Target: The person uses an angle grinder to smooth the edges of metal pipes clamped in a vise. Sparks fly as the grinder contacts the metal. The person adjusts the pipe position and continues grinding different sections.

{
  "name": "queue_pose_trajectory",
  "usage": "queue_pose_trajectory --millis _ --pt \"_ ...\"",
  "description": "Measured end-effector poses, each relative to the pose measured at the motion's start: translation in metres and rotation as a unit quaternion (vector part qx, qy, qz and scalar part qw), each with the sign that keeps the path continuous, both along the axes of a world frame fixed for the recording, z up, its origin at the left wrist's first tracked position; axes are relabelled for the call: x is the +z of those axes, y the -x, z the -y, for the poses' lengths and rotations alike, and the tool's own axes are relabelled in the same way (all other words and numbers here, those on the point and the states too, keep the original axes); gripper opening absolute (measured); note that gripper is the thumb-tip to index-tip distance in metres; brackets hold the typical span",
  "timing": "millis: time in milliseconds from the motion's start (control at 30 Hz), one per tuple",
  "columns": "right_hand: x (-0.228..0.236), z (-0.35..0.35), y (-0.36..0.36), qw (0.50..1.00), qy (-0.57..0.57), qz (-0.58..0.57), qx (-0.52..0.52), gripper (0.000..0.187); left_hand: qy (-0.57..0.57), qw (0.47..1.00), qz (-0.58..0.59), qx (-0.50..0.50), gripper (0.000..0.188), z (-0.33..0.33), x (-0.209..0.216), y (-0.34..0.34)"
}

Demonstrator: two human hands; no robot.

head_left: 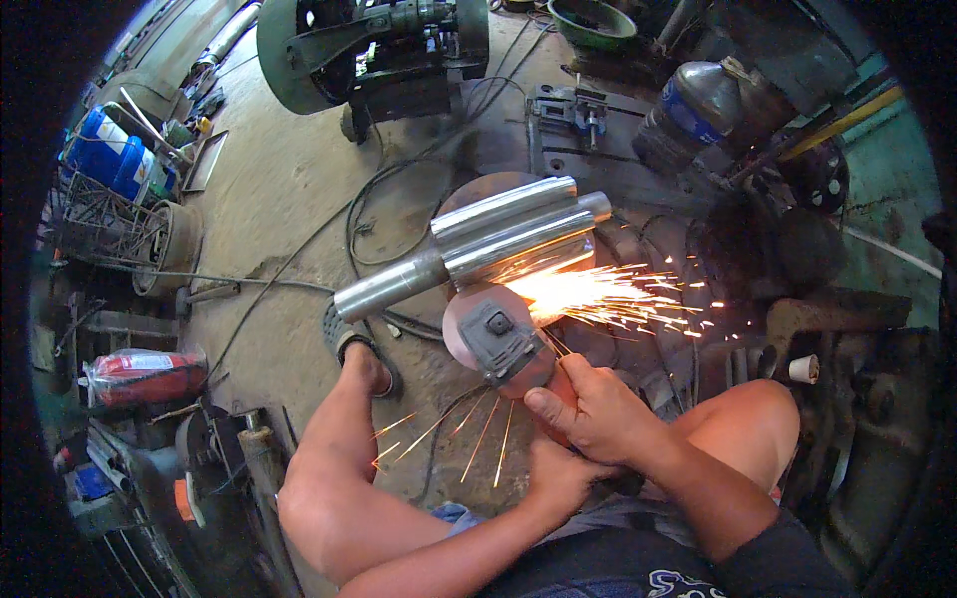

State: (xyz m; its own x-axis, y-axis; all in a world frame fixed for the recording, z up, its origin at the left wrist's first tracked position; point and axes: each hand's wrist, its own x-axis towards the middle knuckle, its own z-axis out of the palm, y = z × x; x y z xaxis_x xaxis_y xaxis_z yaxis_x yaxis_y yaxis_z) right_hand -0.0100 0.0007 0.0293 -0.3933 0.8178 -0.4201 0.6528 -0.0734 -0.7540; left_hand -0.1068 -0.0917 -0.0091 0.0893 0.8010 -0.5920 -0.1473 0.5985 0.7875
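My right hand point(603, 414) is closed round the body of an angle grinder point(498, 339), close behind its grey head. Lower down, my left hand point(566, 476) is wrapped about the rear of the same tool; its fingers are partly hidden. The grinder's round disc point(463, 327) is at the near side of a shiny metal shaft point(389, 287) with a thick, lobed middle point(518, 231). Bright orange sparks point(608, 296) stream right from there, and a few fly back toward my legs. Beneath the shaft, a brownish round support point(490, 186) shows in part.
My sandalled foot point(361, 354) is just below the shaft's left end. Black cables point(374, 189) snake across the floor. A green machine point(299, 60) stands ahead, with a small vise point(583, 115) to its right. At left lie a wrapped red cylinder point(150, 377) and blue buckets point(110, 149).
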Motion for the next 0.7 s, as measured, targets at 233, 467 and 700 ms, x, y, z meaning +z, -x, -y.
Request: queue_pose_trajectory --millis 233,467,700 --pt "0.008 -0.002 -0.008 1.0 0.005 0.018 -0.013 0.071 -0.01 0.999 0.032 -0.016 0.08 -0.005 0.002 -0.004" --pt "0.013 -0.005 -0.025 0.998 0.012 0.024 -0.058 0.069 -0.023 0.999 0.028 -0.013 0.078 -0.013 -0.003 -0.025" --pt "0.016 -0.01 -0.049 0.995 0.01 0.019 -0.101 0.06 -0.017 1.0 0.02 -0.016 0.072 -0.029 0.006 -0.046"
